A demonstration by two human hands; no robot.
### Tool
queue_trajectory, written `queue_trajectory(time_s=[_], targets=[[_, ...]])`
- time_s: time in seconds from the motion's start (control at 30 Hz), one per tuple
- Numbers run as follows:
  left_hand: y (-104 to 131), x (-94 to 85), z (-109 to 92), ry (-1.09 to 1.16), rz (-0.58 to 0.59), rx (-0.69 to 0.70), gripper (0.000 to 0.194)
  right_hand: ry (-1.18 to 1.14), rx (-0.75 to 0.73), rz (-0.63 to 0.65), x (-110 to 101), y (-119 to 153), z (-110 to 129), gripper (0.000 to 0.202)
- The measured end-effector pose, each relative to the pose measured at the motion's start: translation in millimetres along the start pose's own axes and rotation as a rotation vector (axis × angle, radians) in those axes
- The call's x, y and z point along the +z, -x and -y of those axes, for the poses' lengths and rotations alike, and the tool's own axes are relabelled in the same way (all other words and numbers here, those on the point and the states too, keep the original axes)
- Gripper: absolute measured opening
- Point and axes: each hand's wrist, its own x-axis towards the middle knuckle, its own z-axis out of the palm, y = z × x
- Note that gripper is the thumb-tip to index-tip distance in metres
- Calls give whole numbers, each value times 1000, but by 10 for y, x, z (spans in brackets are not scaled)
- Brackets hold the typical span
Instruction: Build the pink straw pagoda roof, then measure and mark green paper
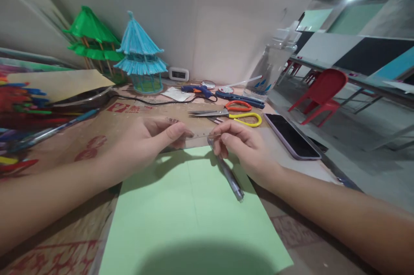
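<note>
My left hand (161, 137) is closed, pinching one end of a thin clear ruler (201, 135) above the far edge of a light green sheet of paper (194, 223). At the ruler's other end, my right hand (237, 139) pinches it between thumb and fingers. Much of the ruler is hidden by the fingers. A grey pen (231, 178) lies slanted on the paper, its upper end beneath my right hand. Down the sheet's middle runs a faint straight line. Just beyond my hands are scissors (244, 118) with one red and one yellow handle.
Behind stand a blue paper pavilion (140, 50) and a green one (95, 37), a small white clock (179, 74), a blue glue gun (199, 90) and a clear bottle (268, 67). A phone (293, 137) lies right; colourful pens (29, 106) crowd the left.
</note>
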Motion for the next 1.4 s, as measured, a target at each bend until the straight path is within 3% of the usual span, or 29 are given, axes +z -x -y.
queue_trajectory(time_s=[0.23, 0.43, 0.67, 1.1, 1.27, 1.4], targets=[[-4, -8, -38, 21, -34, -36, 48, 1, -9, -46, 7, -4, 21, 7], [50, -3, 8, -90, -62, -24, 45, -4, -8, -37, 2, -34, 6, 7], [91, -3, -29, -229, -90, 177, 39, -8, -12, -34, -13, -39, -12, 7], [100, -14, -37, -237, -41, 265, 25, -145, -10, 62, -67, -83, -69, 12], [94, -23, -44, -248, -63, 226, 31, -116, 11, 41, -67, -87, -53, 9], [81, -33, -22, -215, -58, 86, 42, -136, 10, -8, -74, -98, -70, 3]])
